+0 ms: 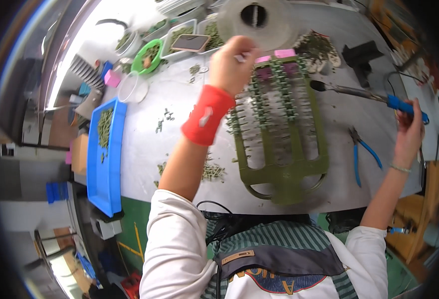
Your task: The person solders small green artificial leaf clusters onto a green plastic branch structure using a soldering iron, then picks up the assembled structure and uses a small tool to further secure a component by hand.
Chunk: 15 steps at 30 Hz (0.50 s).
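My left hand [232, 65], with a red wristband, is raised over the far left end of a green plastic rack [284, 184]. Its fingers are curled together; a bit of white shows at them, and what they hold, if anything, I cannot make out. Rows of small green pieces [285, 92] line the rack's toothed bars, and pink blocks [285, 53] sit at its far end. Off to the right, my right hand [409, 127] is closed around the blue handle of a soldering iron [354, 91], whose dark tip points left toward the rack.
Blue-handled pliers [357, 154] lie right of the rack. A black stand [363, 62] and a glove with green bits [319, 50] are beyond. At left are a blue tray [92, 174], a green bowl [138, 61] and a phone [190, 43] on tubs; a big translucent reel [224, 22] stands behind.
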Each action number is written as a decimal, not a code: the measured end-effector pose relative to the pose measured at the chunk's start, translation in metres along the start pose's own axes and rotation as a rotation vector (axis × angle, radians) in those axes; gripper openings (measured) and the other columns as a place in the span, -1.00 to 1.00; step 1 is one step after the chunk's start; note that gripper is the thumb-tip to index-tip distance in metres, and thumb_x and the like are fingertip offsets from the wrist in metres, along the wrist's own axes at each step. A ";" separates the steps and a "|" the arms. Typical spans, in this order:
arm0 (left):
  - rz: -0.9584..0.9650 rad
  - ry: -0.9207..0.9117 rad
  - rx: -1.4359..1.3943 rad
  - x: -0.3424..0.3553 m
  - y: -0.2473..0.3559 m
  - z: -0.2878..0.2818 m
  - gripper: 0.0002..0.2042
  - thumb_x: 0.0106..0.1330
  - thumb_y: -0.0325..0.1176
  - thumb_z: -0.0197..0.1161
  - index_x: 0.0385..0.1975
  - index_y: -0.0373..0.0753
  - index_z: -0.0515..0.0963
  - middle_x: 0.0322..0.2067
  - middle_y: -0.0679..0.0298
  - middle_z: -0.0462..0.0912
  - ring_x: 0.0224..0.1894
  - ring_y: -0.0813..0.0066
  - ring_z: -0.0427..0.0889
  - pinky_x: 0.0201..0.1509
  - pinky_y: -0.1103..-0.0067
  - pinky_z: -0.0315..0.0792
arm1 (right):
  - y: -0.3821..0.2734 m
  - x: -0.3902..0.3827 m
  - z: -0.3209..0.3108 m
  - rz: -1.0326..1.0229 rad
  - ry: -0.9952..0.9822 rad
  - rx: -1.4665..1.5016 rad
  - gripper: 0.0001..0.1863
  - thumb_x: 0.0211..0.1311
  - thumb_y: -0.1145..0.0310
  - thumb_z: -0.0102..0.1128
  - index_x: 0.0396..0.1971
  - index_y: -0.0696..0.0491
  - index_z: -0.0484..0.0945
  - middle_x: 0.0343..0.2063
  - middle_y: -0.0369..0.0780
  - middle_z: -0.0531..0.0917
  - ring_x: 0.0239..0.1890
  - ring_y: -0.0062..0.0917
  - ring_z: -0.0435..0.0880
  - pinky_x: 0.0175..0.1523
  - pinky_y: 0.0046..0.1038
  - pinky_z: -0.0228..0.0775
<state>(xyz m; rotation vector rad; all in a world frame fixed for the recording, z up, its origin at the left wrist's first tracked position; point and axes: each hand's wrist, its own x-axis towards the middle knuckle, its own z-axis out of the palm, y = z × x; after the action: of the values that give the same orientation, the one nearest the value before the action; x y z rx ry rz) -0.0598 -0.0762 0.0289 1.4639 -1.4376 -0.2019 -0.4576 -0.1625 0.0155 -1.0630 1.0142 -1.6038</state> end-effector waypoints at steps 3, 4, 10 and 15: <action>-0.279 0.005 0.539 -0.026 -0.071 -0.109 -0.83 0.14 -0.32 0.29 -0.37 -0.26 0.54 -0.47 0.22 0.62 -0.40 0.44 0.60 -0.28 0.54 0.47 | 0.004 -0.001 -0.002 0.005 -0.028 0.013 -0.72 0.19 0.24 0.22 -0.27 0.16 0.59 -0.36 -0.25 0.63 -0.45 -0.68 0.57 -0.22 -0.68 0.49; -0.411 -0.008 0.540 -0.047 -0.104 -0.162 -0.84 0.12 -0.28 0.27 -0.41 -0.22 0.58 -0.49 0.20 0.64 -0.40 0.37 0.62 -0.28 0.50 0.48 | 0.003 -0.004 0.005 0.017 -0.045 0.045 -0.72 0.19 0.24 0.21 -0.26 0.16 0.59 -0.36 -0.24 0.63 -0.45 -0.69 0.56 -0.22 -0.67 0.49; -0.708 0.051 0.861 -0.126 -0.155 -0.225 -0.87 0.04 -0.40 0.24 -0.39 -0.17 0.63 -0.41 0.18 0.66 -0.34 0.29 0.65 -0.17 0.49 0.49 | 0.003 -0.006 0.002 0.031 -0.059 0.041 -0.72 0.19 0.24 0.21 -0.25 0.16 0.58 -0.36 -0.25 0.62 -0.45 -0.69 0.55 -0.23 -0.68 0.49; -0.232 -0.291 0.909 -0.141 -0.157 -0.221 -0.65 0.00 -0.71 0.02 -0.25 -0.20 0.58 -0.12 0.25 0.57 -0.05 0.15 0.49 0.03 0.43 0.40 | -0.001 -0.006 0.000 0.044 -0.062 0.024 -0.72 0.19 0.24 0.21 -0.29 0.17 0.58 -0.40 -0.25 0.62 -0.46 -0.69 0.56 -0.24 -0.69 0.48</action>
<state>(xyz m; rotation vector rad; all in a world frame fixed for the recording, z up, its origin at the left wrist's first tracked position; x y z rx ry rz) 0.1615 0.1165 -0.0567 2.4210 -1.6848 0.1320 -0.4570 -0.1564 0.0155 -1.0612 0.9683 -1.5345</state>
